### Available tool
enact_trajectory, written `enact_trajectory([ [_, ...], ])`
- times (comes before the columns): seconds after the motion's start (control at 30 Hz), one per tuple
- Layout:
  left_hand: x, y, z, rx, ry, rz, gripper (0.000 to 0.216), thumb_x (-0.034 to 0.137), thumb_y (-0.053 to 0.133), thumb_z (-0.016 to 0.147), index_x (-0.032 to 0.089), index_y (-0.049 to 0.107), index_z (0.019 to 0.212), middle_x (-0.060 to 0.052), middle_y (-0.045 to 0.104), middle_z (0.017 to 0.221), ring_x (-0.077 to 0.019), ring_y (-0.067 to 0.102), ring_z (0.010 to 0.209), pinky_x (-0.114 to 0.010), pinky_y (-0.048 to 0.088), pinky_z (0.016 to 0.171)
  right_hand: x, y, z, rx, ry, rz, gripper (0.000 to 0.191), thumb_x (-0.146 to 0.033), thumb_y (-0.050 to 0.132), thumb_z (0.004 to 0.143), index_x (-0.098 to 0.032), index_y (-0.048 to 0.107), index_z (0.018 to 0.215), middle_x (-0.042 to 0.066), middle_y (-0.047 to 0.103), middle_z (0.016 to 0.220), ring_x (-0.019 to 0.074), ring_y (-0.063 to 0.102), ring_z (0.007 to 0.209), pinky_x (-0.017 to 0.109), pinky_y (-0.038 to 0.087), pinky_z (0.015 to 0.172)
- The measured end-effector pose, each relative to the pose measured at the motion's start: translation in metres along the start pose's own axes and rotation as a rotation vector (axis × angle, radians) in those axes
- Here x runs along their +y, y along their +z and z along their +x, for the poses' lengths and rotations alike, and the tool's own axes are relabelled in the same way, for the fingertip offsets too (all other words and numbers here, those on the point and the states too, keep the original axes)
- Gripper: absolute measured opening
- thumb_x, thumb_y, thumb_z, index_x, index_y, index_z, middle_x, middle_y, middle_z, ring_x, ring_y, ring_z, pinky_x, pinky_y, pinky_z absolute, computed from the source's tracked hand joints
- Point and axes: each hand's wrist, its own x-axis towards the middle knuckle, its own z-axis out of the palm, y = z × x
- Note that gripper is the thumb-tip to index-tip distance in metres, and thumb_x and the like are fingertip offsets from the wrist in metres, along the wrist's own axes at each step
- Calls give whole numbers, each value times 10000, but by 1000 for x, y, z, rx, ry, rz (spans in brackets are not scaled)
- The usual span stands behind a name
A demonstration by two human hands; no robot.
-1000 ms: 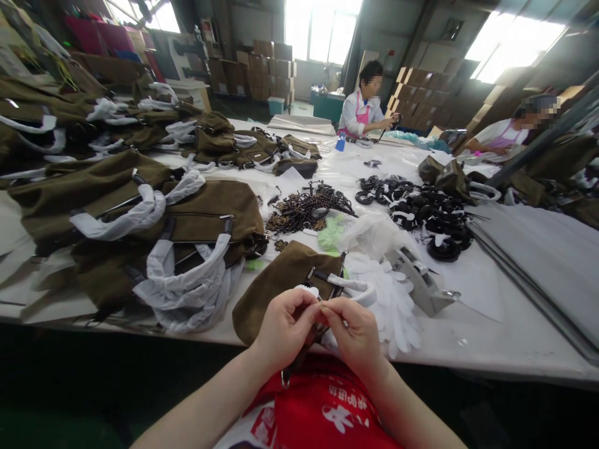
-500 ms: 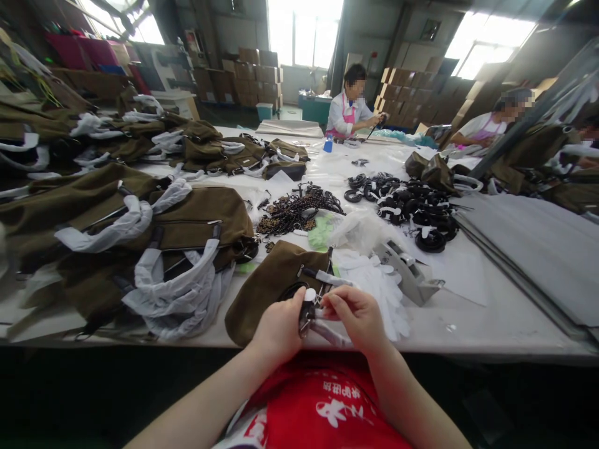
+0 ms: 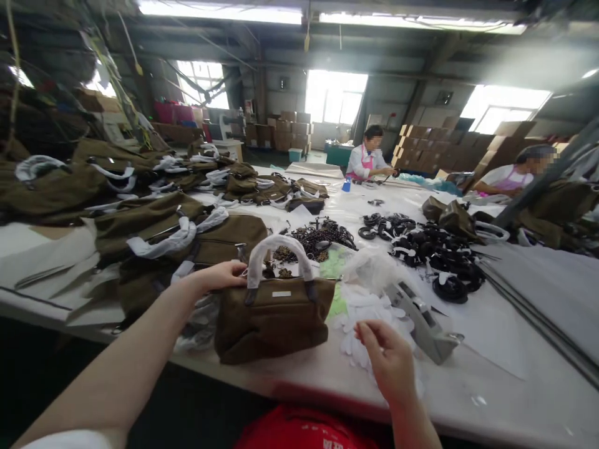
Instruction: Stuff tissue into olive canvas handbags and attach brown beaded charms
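Observation:
A brown cloth handbag [image 3: 274,318] stands upright on the white table [image 3: 496,349], its arched handle wrapped in white paper. My left hand [image 3: 224,275] reaches to the bag's left top corner and is closed on the handle's base there. My right hand [image 3: 386,358] hovers low over the table edge to the right of the bag, fingers curled in a loose pinch above a pile of white paper pieces [image 3: 369,321]; what it holds, if anything, I cannot make out.
More brown bags with wrapped handles [image 3: 178,234] are heaped at the left. A tape dispenser [image 3: 423,321], a pile of dark beaded hardware [image 3: 318,237] and black coiled straps [image 3: 435,243] lie beyond. Two people [image 3: 369,162] work at the far end.
Both hands have left the small fitting they were working on at the table edge. The bag now stands upright with my left hand at its handle. The view has tilted up.

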Motion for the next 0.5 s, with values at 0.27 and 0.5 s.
enact_trajectory([
  [0.27, -12, 52, -25, 521, -5, 282, 386, 319, 411, 905, 133, 662, 1132, -149, 711, 1125, -292, 667, 1015, -412, 487, 937, 31, 65, 31, -276, 2, -209, 249, -332, 614, 855, -184, 652, 1052, 90, 672, 1031, 233, 630, 942, 369, 516, 838],
  [0.5, 18, 142, -47, 481, 644, 622, 486, 282, 568, 852, 225, 547, 1334, -108, 453, 1494, -308, 437, 1353, -496, 201, 1178, 33, 83, 47, -352, 73, -362, 256, -298, 639, 827, -175, 639, 1051, 91, 653, 1002, 250, 613, 961, 382, 495, 869],
])
